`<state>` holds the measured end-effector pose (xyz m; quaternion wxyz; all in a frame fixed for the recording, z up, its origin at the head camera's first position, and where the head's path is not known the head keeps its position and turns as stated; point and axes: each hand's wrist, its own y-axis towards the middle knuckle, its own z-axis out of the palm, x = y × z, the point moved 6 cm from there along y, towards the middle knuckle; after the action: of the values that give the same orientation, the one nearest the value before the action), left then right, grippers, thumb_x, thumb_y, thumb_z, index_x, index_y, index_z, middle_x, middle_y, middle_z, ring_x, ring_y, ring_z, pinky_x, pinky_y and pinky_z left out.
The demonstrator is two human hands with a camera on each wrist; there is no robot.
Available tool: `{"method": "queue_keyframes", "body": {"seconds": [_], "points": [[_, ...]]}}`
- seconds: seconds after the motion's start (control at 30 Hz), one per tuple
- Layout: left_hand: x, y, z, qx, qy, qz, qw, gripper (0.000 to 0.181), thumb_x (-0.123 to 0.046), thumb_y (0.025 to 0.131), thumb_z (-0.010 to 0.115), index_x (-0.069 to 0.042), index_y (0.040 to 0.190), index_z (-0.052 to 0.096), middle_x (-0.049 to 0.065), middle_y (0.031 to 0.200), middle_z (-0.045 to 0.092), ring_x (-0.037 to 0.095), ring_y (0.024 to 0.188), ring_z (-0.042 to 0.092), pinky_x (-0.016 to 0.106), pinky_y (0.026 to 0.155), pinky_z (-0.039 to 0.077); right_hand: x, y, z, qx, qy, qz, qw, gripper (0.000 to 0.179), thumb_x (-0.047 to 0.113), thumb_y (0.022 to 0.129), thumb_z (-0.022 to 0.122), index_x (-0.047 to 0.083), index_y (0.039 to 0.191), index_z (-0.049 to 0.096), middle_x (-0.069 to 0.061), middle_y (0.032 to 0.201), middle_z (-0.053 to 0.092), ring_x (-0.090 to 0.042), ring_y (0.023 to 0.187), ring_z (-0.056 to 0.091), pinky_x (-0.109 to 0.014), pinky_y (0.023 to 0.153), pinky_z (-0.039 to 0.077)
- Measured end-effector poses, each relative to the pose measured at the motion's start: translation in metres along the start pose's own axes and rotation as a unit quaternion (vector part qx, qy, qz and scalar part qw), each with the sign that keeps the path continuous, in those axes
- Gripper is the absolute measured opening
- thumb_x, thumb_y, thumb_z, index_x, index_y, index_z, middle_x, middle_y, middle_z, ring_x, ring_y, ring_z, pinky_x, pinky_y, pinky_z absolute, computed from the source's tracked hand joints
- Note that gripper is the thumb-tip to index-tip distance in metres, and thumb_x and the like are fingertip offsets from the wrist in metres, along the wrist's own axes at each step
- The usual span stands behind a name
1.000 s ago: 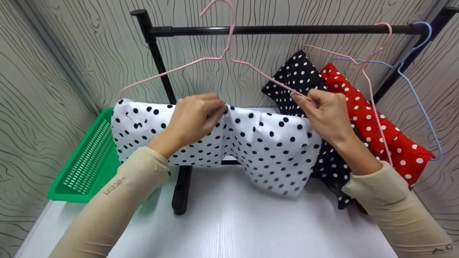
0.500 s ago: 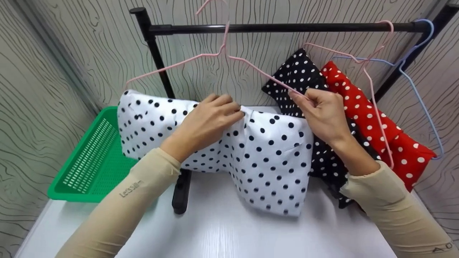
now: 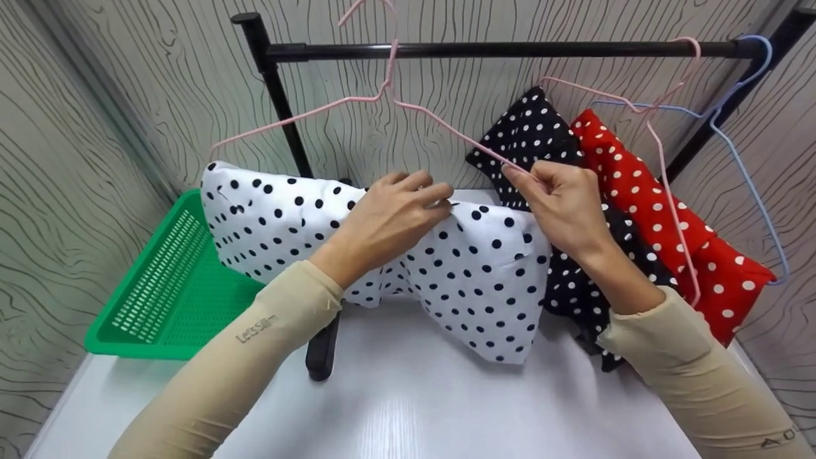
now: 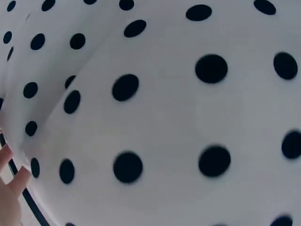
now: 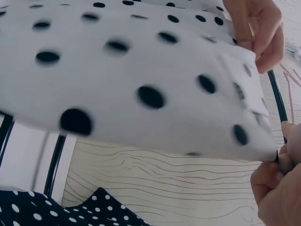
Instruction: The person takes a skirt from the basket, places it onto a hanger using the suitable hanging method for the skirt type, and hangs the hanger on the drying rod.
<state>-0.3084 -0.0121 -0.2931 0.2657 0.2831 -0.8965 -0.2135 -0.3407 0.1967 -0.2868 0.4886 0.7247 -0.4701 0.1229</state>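
Observation:
A white cloth with black polka dots (image 3: 255, 210) hangs folded over the lower part of a pink wire hanger (image 3: 299, 117), whose bottom bar is hidden. My left hand (image 3: 392, 220) pinches the cloth's top edge right of the middle. In the right wrist view, that left hand's thumb and fingers (image 5: 263, 30) meet at the edge. My right hand (image 3: 564, 207) grips the hanger's sloping right arm near its end, beside the cloth's upper right corner. Dotted cloth fills most of the left wrist view, with fingertips (image 4: 16, 181) at its lower left.
Behind the hanger runs a black rack rail (image 3: 510, 49). Another pink hanger (image 3: 663, 150) and a blue hanger (image 3: 752, 172) hang at its right, with black dotted cloth (image 3: 532, 131) and red dotted cloth (image 3: 727, 280). A green basket (image 3: 166, 287) stands left on the white table (image 3: 408, 408).
My left hand has moved right along the cloth's top edge. The hanger has shifted slightly left, and the cloth's lower right part has swung down and partly back up.

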Motion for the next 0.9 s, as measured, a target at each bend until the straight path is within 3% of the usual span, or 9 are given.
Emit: {"method": "queue_keyframes", "body": {"seconds": [0.1,0.2,0.3,0.37,0.47,0.6,0.7,0.8,0.9], "points": [[0.010,0.007,-0.002,-0.028,-0.107,-0.093,0.9895,0.020,-0.010,0.101,0.057,-0.012,0.097,0.076,-0.001,0.104,0.072,0.017,0.085,0.066,0.030,0.068,0.056,0.001,0.000,0.004,-0.006,-0.001,-0.016,0.9999,0.051,0.016,0.097,0.072,0.004,0.055,0.046,0.001,0.050,0.039,-0.003,0.045,0.030,-0.018,0.041,0.022],[0.023,0.016,-0.002,-0.032,-0.163,-0.234,0.9580,0.025,-0.013,0.101,0.054,-0.010,0.083,0.072,0.001,0.088,0.069,0.017,0.068,0.062,0.029,0.057,0.050,0.007,-0.002,0.008,0.000,0.003,-0.043,0.9991,0.049,0.014,0.097,0.072,0.005,0.055,0.046,0.002,0.049,0.039,-0.002,0.045,0.030,-0.017,0.040,0.022],[0.031,0.025,0.007,0.055,-0.119,-0.338,0.9319,0.023,-0.014,0.099,0.050,-0.009,0.084,0.068,0.003,0.086,0.065,0.020,0.068,0.061,0.033,0.062,0.051,0.015,-0.003,0.011,0.006,0.009,-0.067,0.9977,0.048,0.015,0.097,0.071,0.007,0.056,0.048,0.004,0.049,0.040,-0.002,0.044,0.032,-0.017,0.040,0.023],[0.030,0.030,0.017,0.133,-0.078,-0.356,0.9219,0.023,-0.018,0.100,0.049,-0.009,0.094,0.070,0.004,0.093,0.067,0.023,0.079,0.065,0.037,0.073,0.054,0.017,-0.003,0.010,0.010,0.017,-0.072,0.9972,0.049,0.017,0.098,0.071,0.007,0.056,0.048,0.005,0.049,0.040,-0.004,0.044,0.032,-0.017,0.039,0.023],[0.021,0.033,0.027,0.156,-0.065,-0.307,0.9366,0.022,-0.019,0.101,0.052,-0.010,0.115,0.067,0.007,0.112,0.068,0.026,0.101,0.066,0.041,0.091,0.053,0.015,-0.002,0.011,0.017,0.023,-0.043,0.9987,0.049,0.017,0.098,0.071,0.006,0.057,0.046,0.004,0.050,0.039,-0.006,0.046,0.032,-0.019,0.041,0.023],[-0.001,0.031,0.028,0.073,-0.145,-0.137,0.9772,0.031,-0.032,0.105,0.055,-0.014,0.130,0.062,0.005,0.124,0.064,0.023,0.113,0.062,0.042,0.103,0.048,0.012,-0.002,0.008,0.040,0.034,0.026,0.9983,0.049,0.016,0.100,0.068,0.002,0.060,0.044,0.002,0.054,0.038,-0.008,0.049,0.034,-0.019,0.042,0.024],[-0.014,0.026,0.028,0.064,-0.151,-0.022,0.9862,0.048,-0.052,0.103,0.052,-0.018,0.136,0.061,0.002,0.127,0.063,0.021,0.114,0.062,0.040,0.102,0.050,0.016,-0.002,0.004,0.056,0.045,0.060,0.9956,0.047,0.016,0.102,0.064,0.000,0.063,0.044,0.003,0.056,0.039,-0.007,0.049,0.034,-0.018,0.041,0.024],[-0.017,0.026,0.031,0.083,-0.108,0.015,0.9906,0.048,-0.055,0.101,0.054,-0.020,0.134,0.061,-0.001,0.125,0.064,0.021,0.112,0.064,0.040,0.097,0.054,0.012,-0.004,0.005,0.067,0.053,0.078,0.9933,0.046,0.018,0.103,0.063,0.000,0.064,0.045,0.003,0.057,0.039,-0.006,0.047,0.033,-0.018,0.039,0.023],[-0.015,0.030,0.034,0.095,-0.100,0.005,0.9904,0.030,-0.041,0.106,0.051,-0.019,0.121,0.063,-0.004,0.112,0.070,0.019,0.098,0.067,0.035,0.084,0.057,0.005,-0.002,0.009,0.072,0.053,0.077,0.9930,0.047,0.021,0.103,0.064,0.002,0.064,0.046,0.004,0.056,0.039,-0.005,0.045,0.034,-0.019,0.037,0.023]]}}
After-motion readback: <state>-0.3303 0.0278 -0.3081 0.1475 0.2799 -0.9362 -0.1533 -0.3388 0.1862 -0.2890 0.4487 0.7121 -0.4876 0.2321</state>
